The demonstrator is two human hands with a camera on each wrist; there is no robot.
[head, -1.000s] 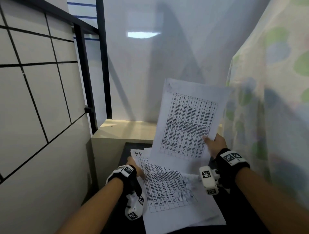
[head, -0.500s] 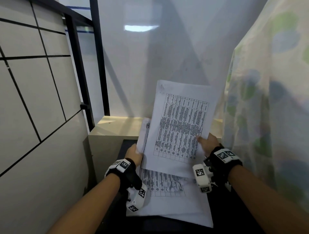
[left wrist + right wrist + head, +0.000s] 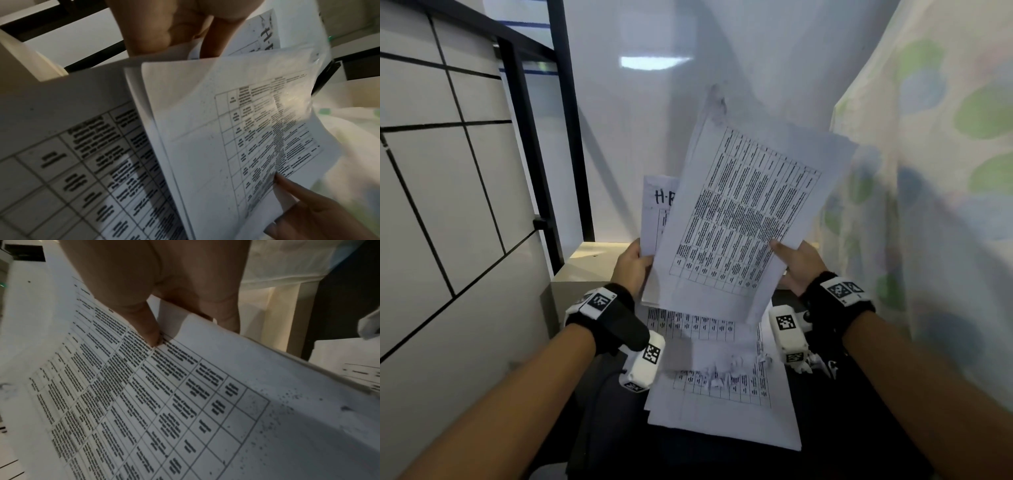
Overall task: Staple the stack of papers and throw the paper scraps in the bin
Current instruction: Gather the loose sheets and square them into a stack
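Observation:
Printed table sheets (image 3: pixel 739 222) are held upright in front of me. My right hand (image 3: pixel 791 260) pinches the front sheets at their right edge, thumb on the print, as the right wrist view shows on those sheets (image 3: pixel 164 402). My left hand (image 3: pixel 631 265) grips a sheet marked "H-" (image 3: pixel 657 205) just behind them at its left edge; the left wrist view shows that sheet (image 3: pixel 265 32). More printed sheets (image 3: pixel 722 404) lie flat on the dark table (image 3: pixel 842 428), with small torn paper scraps (image 3: pixel 719 373) on top. No stapler or bin shows.
A tiled wall (image 3: pixel 448 205) with a black frame (image 3: pixel 530 144) stands on the left. A cream ledge (image 3: pixel 592 260) sits behind the table, against a white wall. A flowered curtain (image 3: pixel 928 205) hangs close on the right.
My left hand has picked a sheet off the table and raised it behind the sheets in my right hand. Both hands have lifted the papers higher.

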